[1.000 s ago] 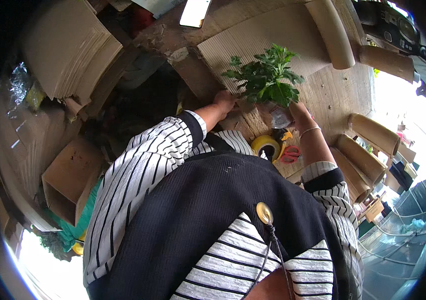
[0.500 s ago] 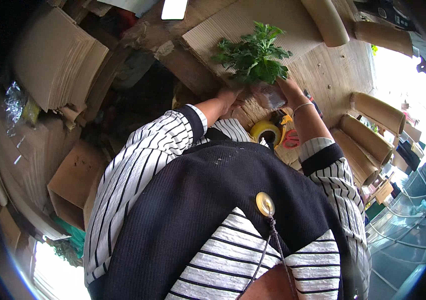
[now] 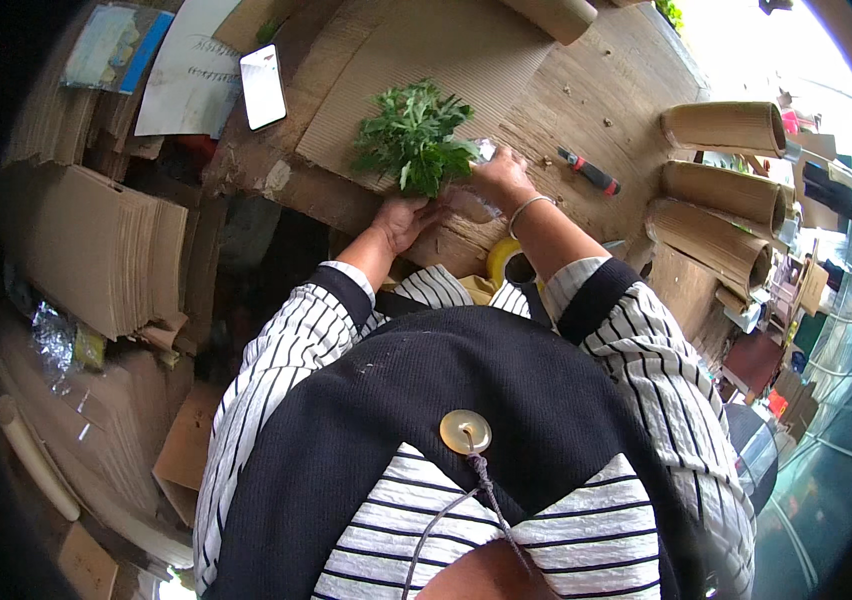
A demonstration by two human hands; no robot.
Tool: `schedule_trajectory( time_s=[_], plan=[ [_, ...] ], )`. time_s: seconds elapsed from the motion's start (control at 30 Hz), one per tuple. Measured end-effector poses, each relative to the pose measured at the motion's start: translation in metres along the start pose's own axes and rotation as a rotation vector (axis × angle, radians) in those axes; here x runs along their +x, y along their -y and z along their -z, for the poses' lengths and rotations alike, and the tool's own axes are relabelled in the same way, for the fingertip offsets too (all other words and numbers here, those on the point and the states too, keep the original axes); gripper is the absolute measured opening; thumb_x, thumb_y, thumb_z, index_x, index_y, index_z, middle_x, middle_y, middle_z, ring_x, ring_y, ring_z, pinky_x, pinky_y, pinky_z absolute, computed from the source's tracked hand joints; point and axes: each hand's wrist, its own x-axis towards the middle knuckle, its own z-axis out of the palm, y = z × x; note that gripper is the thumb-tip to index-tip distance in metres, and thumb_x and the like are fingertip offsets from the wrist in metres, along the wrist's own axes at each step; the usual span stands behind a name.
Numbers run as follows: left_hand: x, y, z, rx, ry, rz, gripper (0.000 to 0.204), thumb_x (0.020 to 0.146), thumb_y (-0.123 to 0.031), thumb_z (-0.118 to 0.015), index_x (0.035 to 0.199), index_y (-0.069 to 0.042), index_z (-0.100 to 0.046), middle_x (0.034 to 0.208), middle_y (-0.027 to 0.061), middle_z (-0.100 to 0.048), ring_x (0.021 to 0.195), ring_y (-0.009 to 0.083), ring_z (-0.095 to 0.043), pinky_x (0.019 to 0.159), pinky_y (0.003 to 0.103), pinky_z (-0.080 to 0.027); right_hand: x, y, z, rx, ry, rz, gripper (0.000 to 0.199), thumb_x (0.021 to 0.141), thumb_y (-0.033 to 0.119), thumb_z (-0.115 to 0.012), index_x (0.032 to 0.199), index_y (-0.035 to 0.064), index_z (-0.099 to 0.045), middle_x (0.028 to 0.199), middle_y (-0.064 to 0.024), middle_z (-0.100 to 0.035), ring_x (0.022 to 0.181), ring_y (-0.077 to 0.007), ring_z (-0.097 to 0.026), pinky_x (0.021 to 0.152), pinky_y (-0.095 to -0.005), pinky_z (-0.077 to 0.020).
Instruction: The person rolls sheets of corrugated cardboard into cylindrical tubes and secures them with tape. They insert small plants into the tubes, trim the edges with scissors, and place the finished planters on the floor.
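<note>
A bushy green leafy plant [image 3: 416,135] sits between my hands at the bench's near edge. My left hand [image 3: 406,220] is closed round its lower part, just under the leaves. On the other side, my right hand [image 3: 504,180] has its fingers bent in and pinches clear plastic film [image 3: 486,151]. More of this crinkled film shows below the leaves, between the two hands. The plant's base is largely hidden by leaves, film and fingers. Close to my right wrist lies a yellow tape roll [image 3: 498,262], partly covered by my forearm.
A red-and-black handled tool [image 3: 589,170] lies on the wooden bench [image 3: 626,120]. Ribbed cardboard [image 3: 416,50] is spread beyond the plant. Curled cardboard tubes [image 3: 721,128] line the right; a white-screened phone [image 3: 263,87] and stacked cardboard [image 3: 86,245] are at left.
The whole view has shifted, bringing the phone further in. The plant now leans more toward the left hand. My right hand has moved from the wrapped base up to the film's edge.
</note>
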Motion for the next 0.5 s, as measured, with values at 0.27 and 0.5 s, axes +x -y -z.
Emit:
schedule_trajectory(
  time_s=[0.27, 0.5],
  plan=[
    [0.012, 0.010, 0.020, -0.061, 0.018, -0.043, 0.028, 0.092, -0.007, -0.053, 0.119, -0.007, -0.057, 0.116, 0.0083, -0.060, 0.111, 0.0265, -0.056, 0.092, 0.045, -0.049, 0.019, -0.004, -0.004, -0.098, 0.124, 0.083, 0.092, 0.080, 0.062, -0.060, 0.145, 0.0036, -0.032, 0.148, -0.0292, -0.030, 0.138, -0.0430, -0.031, 0.111, -0.0469, -0.0326],
    [-0.001, -0.007, 0.025, -0.150, -0.339, -0.201, 0.014, 0.094, -0.019, -0.056, 0.106, -0.013, -0.057, 0.107, 0.0042, -0.062, 0.098, 0.0228, -0.060, 0.082, 0.040, -0.050, 0.001, 0.018, 0.011, -0.306, 0.197, 0.114, 0.088, 0.078, 0.061, -0.064, 0.143, 0.0078, -0.039, 0.147, -0.0220, -0.034, 0.137, -0.0421, -0.029, 0.109, -0.0469, -0.0344]
  ],
)
